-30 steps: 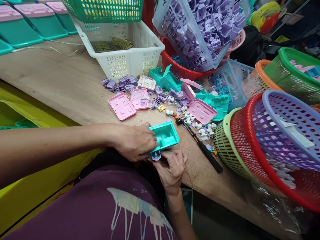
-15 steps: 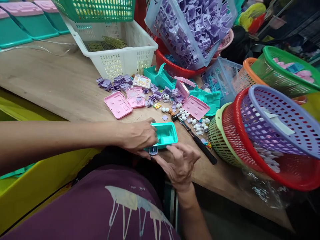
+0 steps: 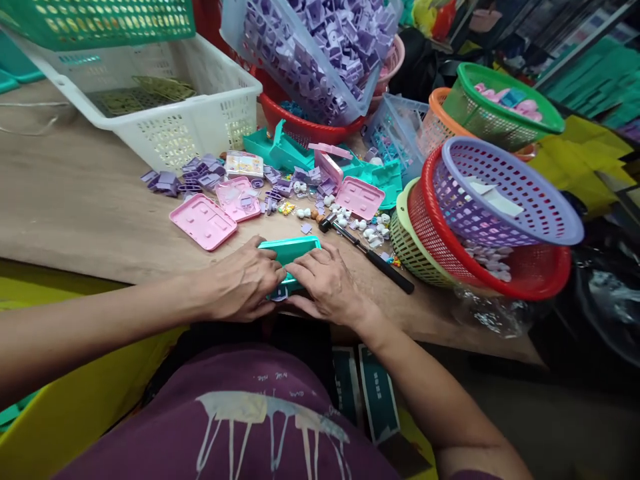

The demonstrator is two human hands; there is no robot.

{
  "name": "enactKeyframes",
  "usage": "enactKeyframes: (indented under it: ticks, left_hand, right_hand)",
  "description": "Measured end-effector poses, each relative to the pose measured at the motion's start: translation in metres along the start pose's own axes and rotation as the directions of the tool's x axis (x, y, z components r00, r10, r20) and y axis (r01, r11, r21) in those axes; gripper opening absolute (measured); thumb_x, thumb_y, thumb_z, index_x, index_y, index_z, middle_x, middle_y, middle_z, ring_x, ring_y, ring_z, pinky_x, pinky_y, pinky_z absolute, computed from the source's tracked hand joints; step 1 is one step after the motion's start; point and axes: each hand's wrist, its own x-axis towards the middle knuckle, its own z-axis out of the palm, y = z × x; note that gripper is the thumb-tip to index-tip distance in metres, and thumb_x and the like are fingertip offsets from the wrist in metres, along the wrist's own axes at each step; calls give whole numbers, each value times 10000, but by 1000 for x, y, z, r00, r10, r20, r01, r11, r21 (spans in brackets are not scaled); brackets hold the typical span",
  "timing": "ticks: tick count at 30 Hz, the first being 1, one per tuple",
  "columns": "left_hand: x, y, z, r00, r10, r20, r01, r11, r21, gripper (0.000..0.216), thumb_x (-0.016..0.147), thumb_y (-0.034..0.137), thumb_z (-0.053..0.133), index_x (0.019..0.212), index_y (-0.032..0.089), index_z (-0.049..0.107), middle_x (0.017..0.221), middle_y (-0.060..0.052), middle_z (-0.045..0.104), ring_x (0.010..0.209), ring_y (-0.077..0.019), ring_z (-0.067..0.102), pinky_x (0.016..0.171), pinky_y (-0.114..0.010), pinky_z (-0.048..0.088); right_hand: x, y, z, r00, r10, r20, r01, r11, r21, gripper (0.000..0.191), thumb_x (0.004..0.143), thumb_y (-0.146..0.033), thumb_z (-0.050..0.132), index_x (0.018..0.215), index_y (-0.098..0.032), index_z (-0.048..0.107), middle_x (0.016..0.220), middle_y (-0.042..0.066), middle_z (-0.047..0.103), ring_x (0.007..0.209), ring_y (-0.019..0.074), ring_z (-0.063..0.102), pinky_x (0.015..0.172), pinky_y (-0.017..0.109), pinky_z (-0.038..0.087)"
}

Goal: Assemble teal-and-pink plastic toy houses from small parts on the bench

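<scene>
A turquoise plastic box (image 3: 293, 248) sits at the table's front edge with its hollow inside facing up. My left hand (image 3: 245, 283) grips its left end, fingers curled over the near wall. From the right, my right hand (image 3: 325, 280) clasps the box too, its fingers over the near wall and the thumb below. Between the two hands a small purple clasp-like part (image 3: 279, 293) shows on the near side of the box. Both sets of fingertips are partly hidden.
A black-handled hammer (image 3: 367, 253) lies to the right. Behind are pink lids (image 3: 203, 221), purple parts (image 3: 203, 173) and small white figures (image 3: 373, 235). A white basket (image 3: 175, 127) stands back left. Stacked baskets (image 3: 425, 227) flank the right side.
My right hand has come up from the box's near corner and closed over its near wall. My left hand still holds the left end. The view has shifted to the right.
</scene>
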Motion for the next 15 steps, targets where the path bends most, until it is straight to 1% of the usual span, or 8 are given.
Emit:
enactKeyframes:
  ticks: [3, 6, 8, 12, 15]
  left_hand:
    - [4, 0, -4, 999, 22, 45, -24, 999, 34, 194, 868, 356, 529, 808, 175, 567, 689, -76, 645, 696, -267, 595, 791, -462, 385]
    - [7, 0, -7, 996, 17, 87, -21, 999, 41, 236, 920, 356, 449, 846, 167, 570, 711, -90, 657, 717, -271, 608, 770, -444, 379]
    - [8, -1, -8, 994, 8, 110, -10, 1000, 17, 236, 934, 342, 433, 874, 162, 572, 739, -95, 666, 750, -265, 617, 763, -416, 379]
    - [8, -5, -8, 992, 11, 124, -14, 1000, 16, 218, 928, 359, 474, 925, 166, 574, 756, -82, 668, 755, -255, 616, 749, -396, 371]
    - [9, -8, -9, 984, 37, 173, -44, 998, 35, 265, 885, 424, 552, 901, 161, 582, 740, -84, 663, 740, -265, 611, 716, -393, 367]
  right_hand:
    - [0, 2, 1, 1000, -8, 3, 8, 1000, -3, 402, 923, -455, 571, 1160, -130, 590, 1047, 117, 659, 996, 284, 522, 972, 486, 336]
    - [0, 5, 4, 1000, -24, 0, 24, 1000, 13, 381, 934, -439, 551, 1152, -130, 592, 1028, 114, 651, 986, 281, 509, 990, 492, 326]
    - [1, 7, 6, 1000, -30, 1, 30, 999, 27, 371, 940, -439, 542, 1143, -133, 594, 1021, 110, 646, 985, 277, 504, 1003, 494, 321]
    - [3, 11, 6, 999, -35, -2, 35, 998, 49, 366, 950, -449, 529, 1127, -137, 600, 1020, 112, 637, 975, 272, 494, 970, 477, 347]
    - [4, 12, 5, 998, -55, 15, 53, 996, 68, 379, 923, -471, 576, 1093, -134, 610, 1028, 110, 629, 968, 269, 489, 915, 438, 379]
